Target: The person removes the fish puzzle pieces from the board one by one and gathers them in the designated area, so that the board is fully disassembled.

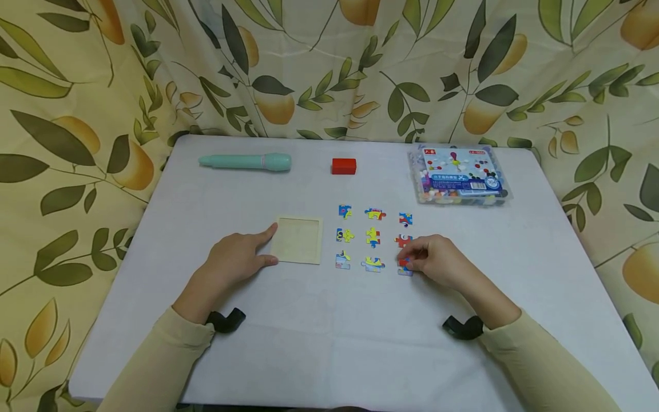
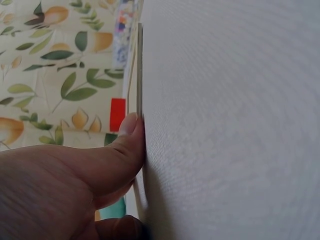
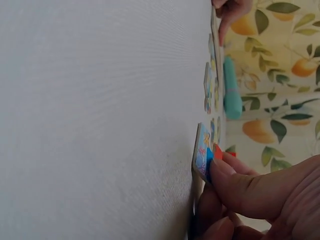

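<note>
A shallow square wooden puzzle tray (image 1: pixel 295 264) lies on the table. At its left side my left hand (image 1: pixel 234 260) touches it, thumb (image 2: pixel 131 142) at the near corner and straight index finger farther up the edge. To the right, several jigsaw pieces sit apart in rows, among them a yellow and red piece (image 1: pixel 373 236) and a pale blue and yellow one (image 1: pixel 373 264). My right hand (image 1: pixel 437 260) pinches the near right puzzle piece (image 3: pixel 202 150) between thumb and fingers. That piece looks tilted in the right wrist view, and the fingers partly cover it.
Toward the back of the white table (image 1: pixel 309 343) lie a mint-green, pen-shaped object (image 1: pixel 244 162), a red block (image 1: pixel 344 166) and a clear plastic box (image 1: pixel 460 174) of colourful parts. A leaf-and-fruit patterned curtain (image 1: pixel 329 68) hangs behind.
</note>
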`<state>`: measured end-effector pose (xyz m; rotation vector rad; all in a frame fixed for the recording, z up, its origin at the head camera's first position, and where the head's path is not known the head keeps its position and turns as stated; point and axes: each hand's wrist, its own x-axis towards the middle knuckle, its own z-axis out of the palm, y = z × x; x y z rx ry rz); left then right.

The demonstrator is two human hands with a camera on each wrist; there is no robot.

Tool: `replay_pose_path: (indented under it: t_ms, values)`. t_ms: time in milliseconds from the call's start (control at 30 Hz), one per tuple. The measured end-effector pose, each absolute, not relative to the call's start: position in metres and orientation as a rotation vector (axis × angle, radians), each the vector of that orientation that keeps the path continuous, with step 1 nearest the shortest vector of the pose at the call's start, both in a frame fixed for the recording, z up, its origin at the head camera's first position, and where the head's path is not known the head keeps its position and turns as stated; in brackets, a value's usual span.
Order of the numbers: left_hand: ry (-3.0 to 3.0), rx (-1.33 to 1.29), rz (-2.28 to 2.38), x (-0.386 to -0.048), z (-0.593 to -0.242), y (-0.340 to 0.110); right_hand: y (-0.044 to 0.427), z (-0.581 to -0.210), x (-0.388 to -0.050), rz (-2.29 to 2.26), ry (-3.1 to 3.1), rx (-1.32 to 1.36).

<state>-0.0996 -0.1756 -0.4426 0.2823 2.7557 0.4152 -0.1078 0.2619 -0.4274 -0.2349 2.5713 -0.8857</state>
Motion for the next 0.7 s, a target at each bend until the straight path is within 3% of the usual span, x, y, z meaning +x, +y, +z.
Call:
replay_pose_path:
  t_ms: [700]
  values:
    - [2.751,0.29,0.414,-0.1012,-0.4419,-0.1753,0.2565,-0.4303,-0.1055,-0.84,2.657,-0.247]
